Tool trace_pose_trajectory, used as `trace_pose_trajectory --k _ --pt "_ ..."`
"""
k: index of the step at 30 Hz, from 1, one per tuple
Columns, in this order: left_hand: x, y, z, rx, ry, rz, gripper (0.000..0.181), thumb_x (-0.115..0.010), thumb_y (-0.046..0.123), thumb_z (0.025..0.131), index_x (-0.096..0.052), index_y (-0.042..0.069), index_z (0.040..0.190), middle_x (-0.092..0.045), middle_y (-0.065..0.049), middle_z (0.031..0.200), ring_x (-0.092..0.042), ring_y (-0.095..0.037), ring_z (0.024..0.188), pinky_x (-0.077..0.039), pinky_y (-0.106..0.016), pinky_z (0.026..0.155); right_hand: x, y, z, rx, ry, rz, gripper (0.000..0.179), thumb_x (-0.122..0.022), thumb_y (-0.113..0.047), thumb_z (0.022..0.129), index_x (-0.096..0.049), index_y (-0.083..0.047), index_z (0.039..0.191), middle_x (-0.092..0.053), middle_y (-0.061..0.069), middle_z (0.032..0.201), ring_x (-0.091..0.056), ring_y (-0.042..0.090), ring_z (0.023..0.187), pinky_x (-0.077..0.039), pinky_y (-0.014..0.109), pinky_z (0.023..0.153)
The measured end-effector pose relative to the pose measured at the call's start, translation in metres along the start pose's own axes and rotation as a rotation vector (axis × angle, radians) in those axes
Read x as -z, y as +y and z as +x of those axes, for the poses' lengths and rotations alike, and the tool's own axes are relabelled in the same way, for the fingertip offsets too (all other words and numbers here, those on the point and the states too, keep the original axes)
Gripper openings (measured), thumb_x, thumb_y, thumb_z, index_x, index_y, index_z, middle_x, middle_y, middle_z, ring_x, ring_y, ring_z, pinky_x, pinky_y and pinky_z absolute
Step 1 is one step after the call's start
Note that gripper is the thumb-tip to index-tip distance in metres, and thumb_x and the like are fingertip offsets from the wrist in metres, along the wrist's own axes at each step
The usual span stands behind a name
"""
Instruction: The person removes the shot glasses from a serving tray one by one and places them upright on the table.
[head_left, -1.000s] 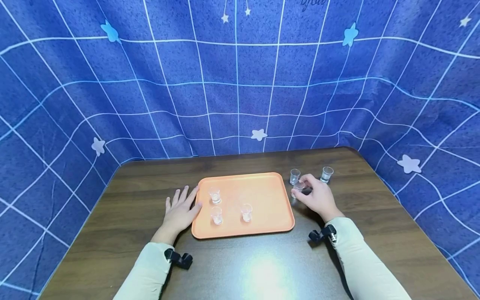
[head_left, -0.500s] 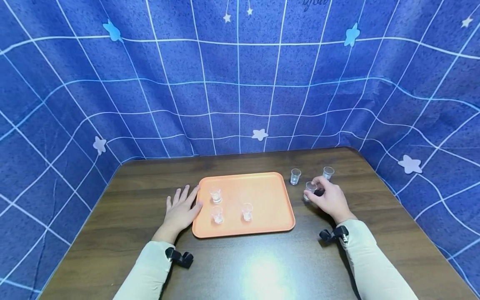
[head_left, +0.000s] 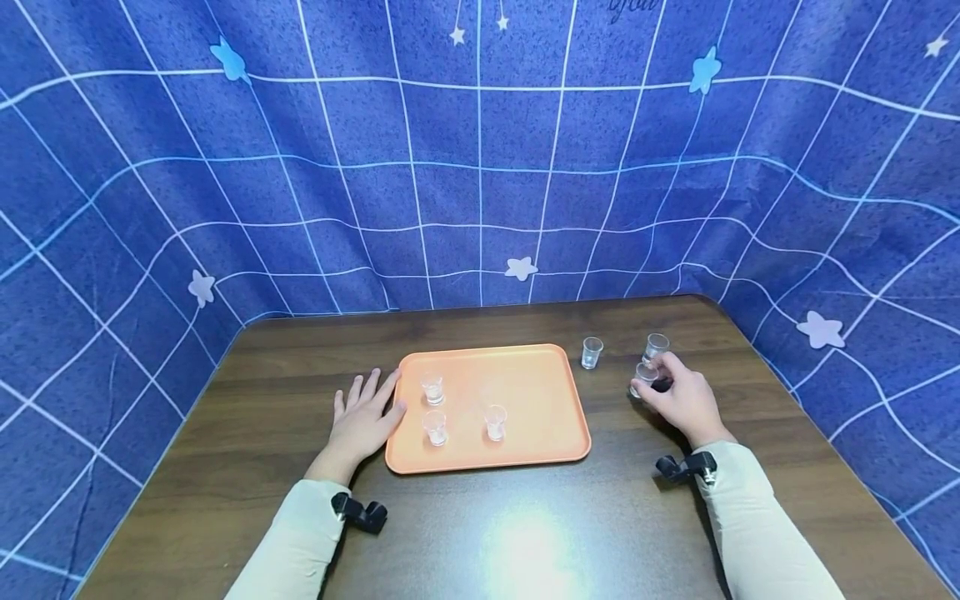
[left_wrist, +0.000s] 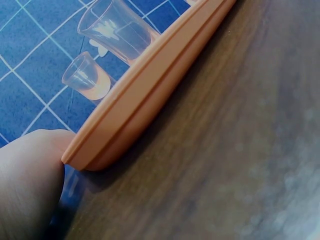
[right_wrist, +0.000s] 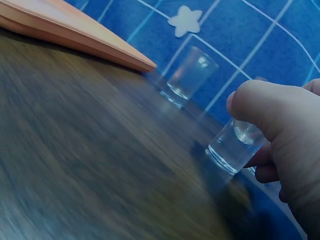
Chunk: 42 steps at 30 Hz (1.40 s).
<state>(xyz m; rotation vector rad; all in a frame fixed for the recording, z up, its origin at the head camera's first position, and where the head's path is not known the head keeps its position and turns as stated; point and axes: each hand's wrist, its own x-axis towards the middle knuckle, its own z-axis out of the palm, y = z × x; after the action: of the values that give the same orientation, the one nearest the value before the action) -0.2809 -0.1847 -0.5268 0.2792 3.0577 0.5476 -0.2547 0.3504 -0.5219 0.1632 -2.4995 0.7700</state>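
My right hand (head_left: 686, 404) pinches a small shot glass (right_wrist: 234, 147) between thumb and fingers, upright at or just above the table; contact cannot be told. Close behind it stands another shot glass (head_left: 657, 343), and a third shot glass (head_left: 592, 353) is off to the left, near the tray's right corner. The left hand (head_left: 363, 425) lies with spread fingers at the left rim of the orange tray (head_left: 540, 400), thumb over the edge. On the tray are three clear shot glasses: a rear one (head_left: 433, 392), a front left one (head_left: 435, 427) and one nearer the middle (head_left: 495, 423).
The brown wooden table (head_left: 465, 525) carries everything and shows a bright glare near its front. A blue curtain (head_left: 450, 200) with white lines and stars hangs behind and at both sides. Each wrist wears a black camera mount.
My right hand has moved to the right with the shot glass, away from the tray and closer to the rear right glass. The left hand stays on the tray's rim.
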Motion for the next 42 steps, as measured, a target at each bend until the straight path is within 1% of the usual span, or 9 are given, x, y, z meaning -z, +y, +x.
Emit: trace_pose_trajectory --k 7,15,20,30,34,37,38,40,42 --pt "0.001 -0.001 0.0 0.0 0.004 0.008 0.066 -0.036 0.056 0.104 -0.023 0.028 0.163 -0.016 -0.019 0.167 -0.004 -0.047 0.152 0.007 -0.071 0.115 0.011 0.011 -0.005 -0.043 0.01 -0.025 0.037 -0.083 -0.032 0.081 -0.06 -0.012 0.101 -0.075 0.012 0.089 -0.07 0.032 0.077 -0.049 0.049 0.065" --pt "0.0 -0.001 0.0 -0.001 -0.006 -0.001 0.067 -0.038 0.057 0.103 -0.023 0.028 0.162 -0.016 -0.019 0.167 -0.004 -0.048 0.152 0.007 -0.071 0.115 0.02 0.019 -0.009 -0.066 0.024 -0.049 0.038 -0.083 -0.033 0.081 -0.058 -0.013 0.101 -0.074 0.012 0.087 -0.069 0.033 0.075 -0.047 0.046 0.062" --pt "0.0 -0.002 0.0 -0.005 0.004 -0.003 0.067 -0.038 0.056 0.104 -0.025 0.027 0.162 -0.017 -0.02 0.167 -0.005 -0.048 0.152 0.006 -0.071 0.114 0.023 0.02 -0.01 -0.084 0.023 -0.063 0.038 -0.082 -0.035 0.081 -0.059 -0.013 0.101 -0.074 0.011 0.087 -0.067 0.033 0.074 -0.045 0.043 0.059" --pt "-0.001 -0.001 0.0 -0.007 0.004 -0.012 0.067 -0.037 0.057 0.103 -0.025 0.027 0.162 -0.017 -0.02 0.167 -0.004 -0.048 0.152 0.007 -0.071 0.114 0.025 0.019 -0.011 -0.136 -0.04 -0.082 0.042 -0.079 -0.045 0.084 -0.057 -0.016 0.107 -0.072 0.01 0.092 -0.066 0.032 0.079 -0.044 0.043 0.061" --pt "-0.002 0.0 -0.001 -0.005 0.002 -0.014 0.068 -0.037 0.057 0.103 -0.025 0.026 0.162 -0.016 -0.02 0.167 -0.004 -0.048 0.152 0.007 -0.071 0.115 0.026 0.02 -0.011 -0.145 -0.084 -0.106 0.05 -0.077 -0.054 0.083 -0.057 -0.017 0.11 -0.068 0.009 0.09 -0.063 0.029 0.079 -0.043 0.042 0.062" --pt "-0.002 -0.001 -0.001 -0.005 0.007 -0.007 0.068 -0.036 0.058 0.103 -0.025 0.027 0.162 -0.017 -0.019 0.167 -0.004 -0.047 0.152 0.007 -0.07 0.115 0.024 0.019 -0.01 -0.159 -0.101 -0.116 0.06 -0.075 -0.061 0.082 -0.056 -0.016 0.116 -0.066 0.011 0.094 -0.062 0.03 0.083 -0.044 0.043 0.064" --pt "-0.001 -0.001 -0.001 -0.006 0.009 -0.006 0.068 -0.036 0.059 0.103 -0.025 0.027 0.162 -0.017 -0.019 0.167 -0.004 -0.047 0.152 0.007 -0.07 0.115 0.024 0.018 -0.01 -0.16 -0.095 -0.115 0.063 -0.074 -0.062 0.082 -0.056 -0.015 0.118 -0.066 0.012 0.096 -0.062 0.031 0.085 -0.045 0.045 0.066" --pt "-0.001 -0.002 0.0 -0.011 0.015 -0.011 0.068 -0.036 0.059 0.103 -0.025 0.027 0.162 -0.017 -0.019 0.167 -0.005 -0.048 0.152 0.006 -0.071 0.114 0.022 0.017 -0.008 -0.147 -0.058 -0.107 0.065 -0.075 -0.06 0.082 -0.055 -0.011 0.121 -0.066 0.015 0.1 -0.062 0.033 0.088 -0.046 0.049 0.069" --pt "-0.001 -0.002 0.0 -0.011 0.017 -0.006 0.068 -0.036 0.059 0.103 -0.026 0.027 0.162 -0.018 -0.019 0.167 -0.005 -0.048 0.152 0.006 -0.071 0.115 0.019 0.015 -0.006 -0.115 0.013 -0.096 0.063 -0.078 -0.054 0.082 -0.057 -0.008 0.119 -0.067 0.017 0.103 -0.062 0.037 0.09 -0.046 0.053 0.073"
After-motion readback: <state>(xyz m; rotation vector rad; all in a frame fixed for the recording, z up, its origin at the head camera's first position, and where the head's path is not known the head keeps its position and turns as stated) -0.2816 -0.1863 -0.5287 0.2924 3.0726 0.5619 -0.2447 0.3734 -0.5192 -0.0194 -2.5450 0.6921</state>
